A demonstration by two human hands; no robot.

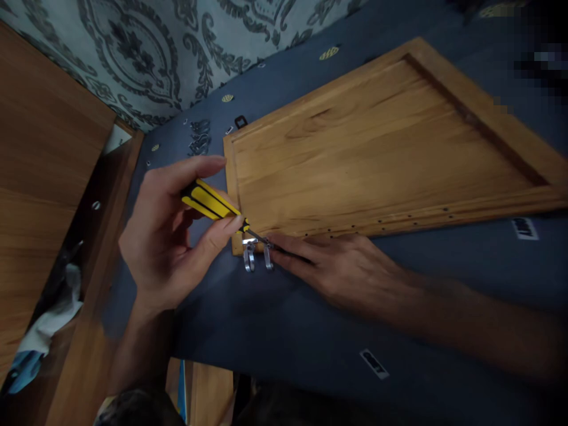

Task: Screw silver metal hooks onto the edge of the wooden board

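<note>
My left hand is closed around the yellow and black handle of a screwdriver. Its shaft slants down to the right, to a corner of a framed wooden panel. Shiny curved metal hooks sit at that corner and jut past the panel's lower edge. My right hand lies along this edge, its fingertips drawn together at the screwdriver's tip beside the hooks. Whatever is between those fingertips is hidden. Several small dark holes run along the panel's lower frame.
The panel lies on a dark blue patterned cloth. Several metal hooks and a small dark buckle-like piece lie beyond it. Wooden furniture stands at the left, with a white and blue bag in its gap. Patterned wallpaper rises behind.
</note>
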